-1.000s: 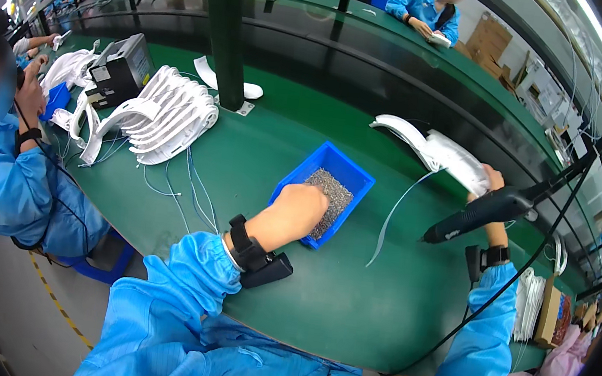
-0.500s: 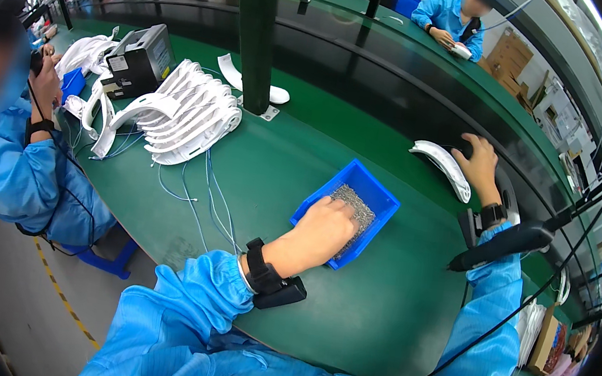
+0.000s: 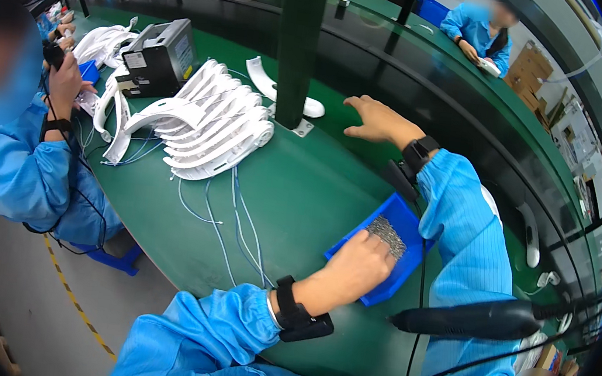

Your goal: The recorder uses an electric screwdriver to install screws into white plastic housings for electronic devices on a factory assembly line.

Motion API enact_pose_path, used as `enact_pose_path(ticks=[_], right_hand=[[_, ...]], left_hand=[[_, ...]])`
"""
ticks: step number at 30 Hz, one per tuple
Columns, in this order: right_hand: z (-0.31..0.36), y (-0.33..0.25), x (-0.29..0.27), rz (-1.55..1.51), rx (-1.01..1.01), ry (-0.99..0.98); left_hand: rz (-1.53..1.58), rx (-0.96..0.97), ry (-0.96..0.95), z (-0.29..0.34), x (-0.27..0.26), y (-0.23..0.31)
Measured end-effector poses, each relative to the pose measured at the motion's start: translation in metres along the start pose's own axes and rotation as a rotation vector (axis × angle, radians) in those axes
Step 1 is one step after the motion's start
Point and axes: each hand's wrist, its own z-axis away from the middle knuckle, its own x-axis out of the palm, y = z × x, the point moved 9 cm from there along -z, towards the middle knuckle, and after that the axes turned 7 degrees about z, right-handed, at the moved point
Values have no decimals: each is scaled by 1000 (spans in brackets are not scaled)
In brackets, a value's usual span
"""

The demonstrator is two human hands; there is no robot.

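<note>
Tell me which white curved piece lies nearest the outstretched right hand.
The single white curved piece lying alone by the green post's base, just left of the right hand. The others sit stacked in a row farther left.

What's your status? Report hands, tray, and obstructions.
Left hand down in the blue tray of small metal parts. Right hand open, reaching toward the white curved pieces. Green post stands between.

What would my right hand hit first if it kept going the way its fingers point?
Probably the loose white curved part by the green post; the right hand points left toward it, though depth is unclear.
</note>
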Motion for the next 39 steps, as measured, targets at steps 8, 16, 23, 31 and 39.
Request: enact_pose_path(ticks=[8,16,23,31,39], right_hand=[[-90,-41,46,-101,-196,-99],[-80,-11,28,-168,-37,15],[-13,119,-37,-120,197,287],[218,141,-95,-1266,434,659],[376,21,-36,-1318,213,41]], left_hand=[[4,-39,-83,-1,16,-3],[23,-23,-79,0,18,-3],[26,-63,3,4,8,-5],[93,-76,-177,-1,32,-6],[36,-31,-153,-5,15,-12]])
